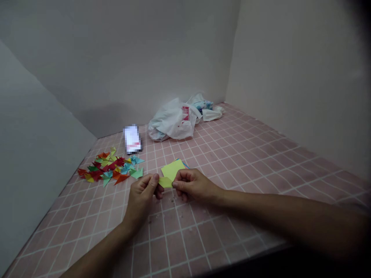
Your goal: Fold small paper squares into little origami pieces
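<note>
A small folded piece of yellow-green paper (165, 182) is pinched between both my hands just above the pink tiled surface. My left hand (142, 196) grips its left end with thumb and fingers closed. My right hand (191, 185) pinches its right end. Just behind them lies a small stack of square paper sheets (173, 168), yellow-green on top with a blue edge showing beneath. To the left is a pile of several folded paper shapes (109, 168) in red, green, blue, yellow and orange.
The pink tiled surface (237, 162) is boxed in by grey walls on the left, back and right. A white plastic bag (173, 119) with items lies at the back. A small blurred white object (132, 139) stands near the back left corner.
</note>
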`<state>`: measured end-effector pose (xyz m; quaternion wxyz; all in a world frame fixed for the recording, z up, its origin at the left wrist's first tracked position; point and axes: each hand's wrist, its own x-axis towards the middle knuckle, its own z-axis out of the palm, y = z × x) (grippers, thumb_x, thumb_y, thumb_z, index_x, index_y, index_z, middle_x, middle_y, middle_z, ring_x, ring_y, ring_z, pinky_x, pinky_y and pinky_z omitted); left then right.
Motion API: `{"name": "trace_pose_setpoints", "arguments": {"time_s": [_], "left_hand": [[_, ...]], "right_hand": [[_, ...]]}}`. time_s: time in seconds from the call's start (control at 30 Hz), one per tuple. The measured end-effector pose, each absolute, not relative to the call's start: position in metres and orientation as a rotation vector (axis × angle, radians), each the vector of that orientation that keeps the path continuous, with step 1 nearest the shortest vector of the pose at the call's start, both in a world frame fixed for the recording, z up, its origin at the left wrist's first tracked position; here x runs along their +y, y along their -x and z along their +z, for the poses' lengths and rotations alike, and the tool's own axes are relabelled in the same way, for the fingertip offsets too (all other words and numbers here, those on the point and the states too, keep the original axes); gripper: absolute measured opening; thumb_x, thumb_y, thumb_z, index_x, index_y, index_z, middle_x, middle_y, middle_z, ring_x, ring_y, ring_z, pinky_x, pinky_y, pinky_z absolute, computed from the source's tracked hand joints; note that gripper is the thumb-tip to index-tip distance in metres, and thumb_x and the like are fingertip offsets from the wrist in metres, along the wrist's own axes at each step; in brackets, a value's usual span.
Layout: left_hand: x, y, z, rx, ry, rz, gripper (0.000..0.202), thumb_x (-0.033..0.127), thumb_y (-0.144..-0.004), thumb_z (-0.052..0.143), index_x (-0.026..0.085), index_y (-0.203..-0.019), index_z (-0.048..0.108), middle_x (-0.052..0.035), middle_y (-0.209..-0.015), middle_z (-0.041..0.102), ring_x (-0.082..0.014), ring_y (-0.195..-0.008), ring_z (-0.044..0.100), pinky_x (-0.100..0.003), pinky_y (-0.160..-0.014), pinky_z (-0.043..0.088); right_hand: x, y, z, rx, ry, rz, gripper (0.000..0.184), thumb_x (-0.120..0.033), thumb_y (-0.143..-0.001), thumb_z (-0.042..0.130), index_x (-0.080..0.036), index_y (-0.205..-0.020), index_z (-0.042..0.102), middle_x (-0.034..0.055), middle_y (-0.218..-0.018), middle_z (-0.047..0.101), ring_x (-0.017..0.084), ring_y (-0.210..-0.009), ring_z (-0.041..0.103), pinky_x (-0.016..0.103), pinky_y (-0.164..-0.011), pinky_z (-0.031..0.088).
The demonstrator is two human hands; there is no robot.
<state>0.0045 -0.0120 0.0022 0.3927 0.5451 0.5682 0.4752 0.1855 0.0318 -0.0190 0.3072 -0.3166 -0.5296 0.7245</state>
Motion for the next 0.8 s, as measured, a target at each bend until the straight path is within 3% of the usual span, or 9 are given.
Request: {"name": "trace_pose_setpoints", "arguments": {"time_s": [0.2,0.33,0.4,0.53,0.6,0.7,0.8], "left_hand": [[-0.006,0.002,0.004,1.448,-1.218,1.322,0.036,0.038,-0.092,0.057,0.018,-0.063,0.06,0.003,-0.055,0.059,-0.0105,-0.048,0.052,-0.022,-0.051,0.042],[-0.008,-0.001,0.004,1.527,-1.395,1.253,0.039,0.036,-0.093,0.056,0.018,-0.059,0.06,0.003,-0.052,0.057,-0.0106,-0.049,0.052,-0.022,-0.053,0.042],[-0.01,-0.003,0.003,1.534,-1.466,1.207,0.04,0.036,-0.093,0.056,0.018,-0.058,0.061,0.0028,-0.05,0.056,-0.0106,-0.049,0.052,-0.022,-0.053,0.041],[-0.013,-0.007,0.0,1.474,-1.4,1.145,0.043,0.04,-0.095,0.054,0.018,-0.058,0.06,0.0024,-0.051,0.057,-0.0104,-0.05,0.052,-0.022,-0.053,0.041],[-0.012,-0.006,-0.002,1.442,-1.323,1.185,0.038,0.042,-0.095,0.054,0.018,-0.068,0.065,0.0024,-0.057,0.06,-0.0101,-0.051,0.053,-0.022,-0.053,0.043],[-0.011,-0.007,-0.003,1.396,-1.19,1.304,0.025,0.042,-0.094,0.057,0.02,-0.088,0.066,0.0032,-0.071,0.063,-0.0097,-0.054,0.055,-0.021,-0.053,0.046],[-0.014,-0.011,-0.001,1.352,-1.133,1.269,0.019,0.037,-0.089,0.066,0.019,-0.083,0.064,0.0038,-0.068,0.062,-0.0096,-0.056,0.055,-0.02,-0.053,0.047]], "right_hand": [[0.034,-0.186,-0.017,-1.374,0.823,1.9,0.013,-0.019,-0.085,0.06,-0.017,-0.074,0.053,-0.0046,-0.06,0.057,0.006,-0.045,0.05,0.02,-0.047,0.038],[0.034,-0.187,-0.019,-1.391,0.768,1.873,0.021,-0.034,-0.091,0.057,-0.016,-0.079,0.056,-0.0023,-0.066,0.059,0.007,-0.049,0.052,0.021,-0.049,0.039],[0.033,-0.188,-0.02,-1.427,0.733,1.885,0.024,-0.038,-0.087,0.063,-0.016,-0.08,0.057,-0.0023,-0.067,0.059,0.007,-0.05,0.052,0.021,-0.049,0.039],[0.031,-0.188,-0.019,-1.486,0.756,1.914,0.021,-0.03,-0.084,0.063,-0.016,-0.07,0.057,-0.0033,-0.059,0.055,0.007,-0.049,0.049,0.021,-0.048,0.037],[0.03,-0.188,-0.017,-1.492,0.793,1.894,0.019,-0.027,-0.085,0.06,-0.016,-0.069,0.056,-0.0032,-0.058,0.055,0.007,-0.049,0.048,0.021,-0.048,0.037],[0.03,-0.19,-0.015,-1.534,0.842,1.736,0.02,-0.027,-0.086,0.058,-0.017,-0.068,0.055,-0.0029,-0.059,0.053,0.008,-0.05,0.048,0.022,-0.05,0.037],[0.03,-0.193,-0.014,-1.712,0.84,1.379,0.022,-0.026,-0.089,0.055,-0.017,-0.069,0.055,-0.0015,-0.061,0.054,0.011,-0.055,0.05,0.024,-0.053,0.037]]}}
